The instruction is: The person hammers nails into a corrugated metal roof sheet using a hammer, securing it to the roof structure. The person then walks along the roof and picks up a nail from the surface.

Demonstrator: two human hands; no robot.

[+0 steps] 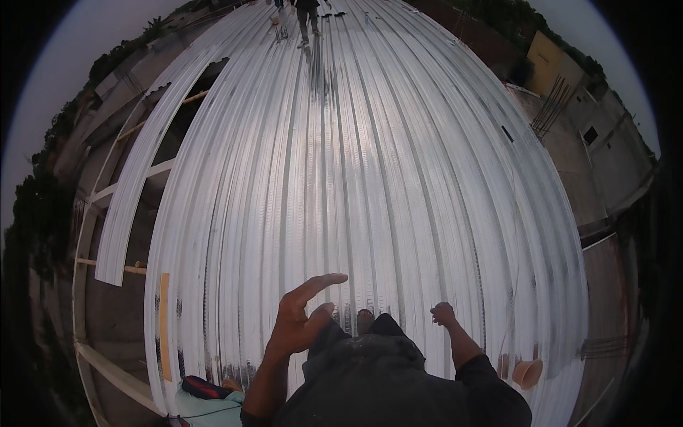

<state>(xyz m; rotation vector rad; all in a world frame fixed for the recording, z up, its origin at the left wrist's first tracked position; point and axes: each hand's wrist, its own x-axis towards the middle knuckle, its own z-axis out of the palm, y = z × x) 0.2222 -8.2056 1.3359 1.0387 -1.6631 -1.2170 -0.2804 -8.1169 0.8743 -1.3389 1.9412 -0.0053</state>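
Observation:
I stand on a roof of ribbed silvery metal sheets (320, 199). My left hand (299, 313) is raised in front of me, its index finger stretched out to the right and the thumb apart from it; it holds nothing. To the right, my right hand (442, 314) hangs above the sheets with its fingers curled closed. Whether something small is in it is hidden. A bare foot (365, 320) shows between my legs. Right of my right forearm, a tan bucket-like container (528, 373) lies tilted on the roof.
A person in teal clothing (210, 407) is close by at lower left, beside a flat wooden strip (165, 327). Along the left, a loose sheet (135, 192) spans open gaps over beams (121, 377). Another person (307, 18) stands at the far end. Rebar (558, 107) sticks up at right.

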